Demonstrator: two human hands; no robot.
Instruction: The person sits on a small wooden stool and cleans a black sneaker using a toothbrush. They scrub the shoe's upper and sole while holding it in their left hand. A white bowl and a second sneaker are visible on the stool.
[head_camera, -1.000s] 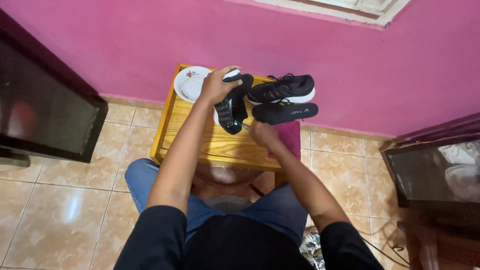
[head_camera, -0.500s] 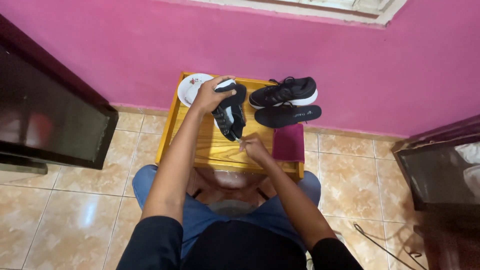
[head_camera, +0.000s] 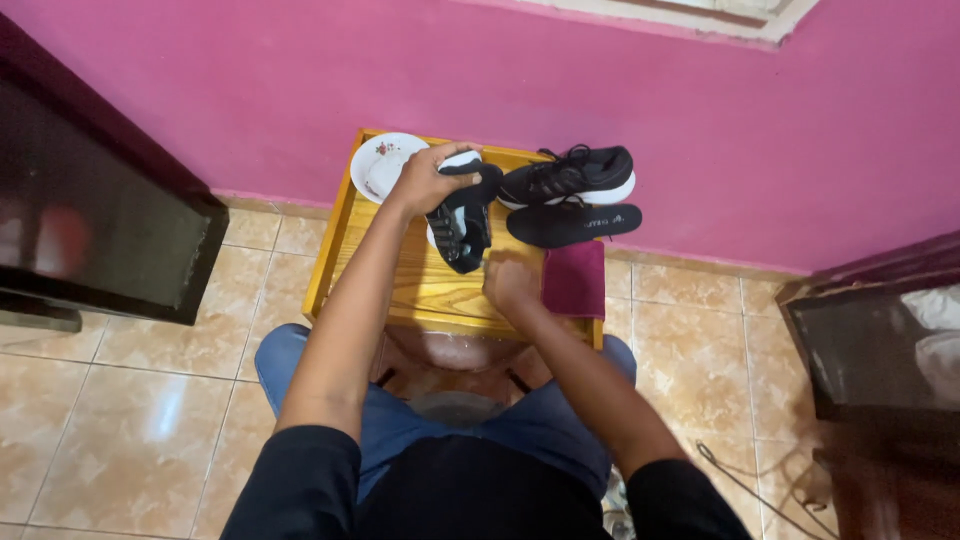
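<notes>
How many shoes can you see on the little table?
2: one black shoe held by the left hand, and another shoe near the wall, beside a loose black insole. None look hidden.

A large flat screen (head_camera: 95, 215) stood at the left edge, beside the wooden table (head_camera: 400, 290); it was a dark rectangle in a black frame, switched off, with dim reddish and pale reflections on its glass. At the right edge stood a dark glass-fronted cabinet (head_camera: 880, 340), also reflective. No packages, signs or separate labels could be made out.
</notes>
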